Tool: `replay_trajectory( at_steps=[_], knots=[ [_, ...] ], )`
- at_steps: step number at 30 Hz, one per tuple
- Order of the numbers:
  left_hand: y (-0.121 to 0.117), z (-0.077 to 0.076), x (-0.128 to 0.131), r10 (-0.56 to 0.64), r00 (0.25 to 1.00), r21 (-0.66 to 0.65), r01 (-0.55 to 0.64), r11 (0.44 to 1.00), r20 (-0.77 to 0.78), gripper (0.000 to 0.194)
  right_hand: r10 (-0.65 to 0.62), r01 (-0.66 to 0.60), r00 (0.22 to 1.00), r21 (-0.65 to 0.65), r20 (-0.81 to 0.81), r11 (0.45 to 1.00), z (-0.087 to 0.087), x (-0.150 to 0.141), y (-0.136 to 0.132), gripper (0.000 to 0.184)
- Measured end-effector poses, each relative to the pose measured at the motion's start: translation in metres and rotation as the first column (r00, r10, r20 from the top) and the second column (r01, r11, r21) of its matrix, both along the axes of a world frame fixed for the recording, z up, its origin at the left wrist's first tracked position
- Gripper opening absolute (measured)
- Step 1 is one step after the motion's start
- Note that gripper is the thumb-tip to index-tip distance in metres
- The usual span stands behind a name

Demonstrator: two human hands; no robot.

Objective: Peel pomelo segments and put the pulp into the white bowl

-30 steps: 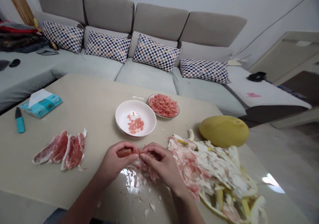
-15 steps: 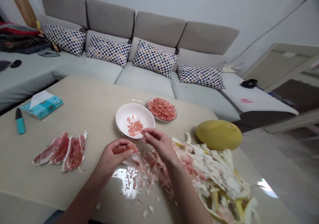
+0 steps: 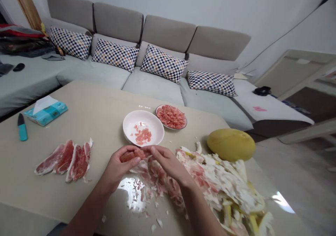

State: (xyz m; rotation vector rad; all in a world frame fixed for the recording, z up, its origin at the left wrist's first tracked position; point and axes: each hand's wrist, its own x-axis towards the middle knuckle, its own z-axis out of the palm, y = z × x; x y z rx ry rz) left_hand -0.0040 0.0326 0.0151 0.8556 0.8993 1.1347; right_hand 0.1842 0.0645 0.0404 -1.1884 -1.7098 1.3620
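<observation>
My one head-worn camera faces forward and down, I'd say fairly close over the hands (image 3: 119,166), toward the sofa (image 3: 168,33).

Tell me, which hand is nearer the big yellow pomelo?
The right hand is nearer, to the pomelo's left in this view. The left hand, holding pink pomelo flesh, is farther, on the right hand's far side from the yellow pomelo.

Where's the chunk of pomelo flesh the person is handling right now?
In the head view, the pink pomelo flesh lies cupped in the left hand, just below the white bowl, with the right hand close beside it on the right.
</observation>
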Motion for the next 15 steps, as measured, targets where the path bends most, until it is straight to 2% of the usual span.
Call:
replay_trajectory(
  at_steps=[2,5,8,12,15],
  knots=[
    [0.000,-0.001,0.001,-0.021,1.000,0.008,0.021,1.000,-0.012,0.030,0.051,-0.051,0.999,0.006,0.013,0.999,0.002,-0.003,-0.011,0.037],
    [0.001,-0.002,0.002,-0.043,0.997,0.049,0.046,0.998,-0.068,0.025,-0.036,0.036,0.999,0.000,0.025,0.999,0.002,-0.006,-0.019,0.031],
    [0.003,-0.003,0.003,-0.028,0.990,0.085,0.040,0.996,-0.139,0.022,-0.094,0.095,0.995,0.015,-0.033,0.995,-0.002,-0.006,-0.019,0.021],
    [0.002,-0.004,0.004,-0.070,0.994,0.017,0.071,0.997,-0.083,0.024,-0.131,0.134,0.990,0.052,-0.058,0.990,-0.007,-0.003,-0.019,0.015],
    [0.000,-0.004,0.004,-0.059,0.998,-0.012,0.058,0.998,-0.037,0.023,-0.153,0.157,0.986,0.060,-0.067,0.986,-0.008,-0.003,-0.019,0.016]
  ],
)
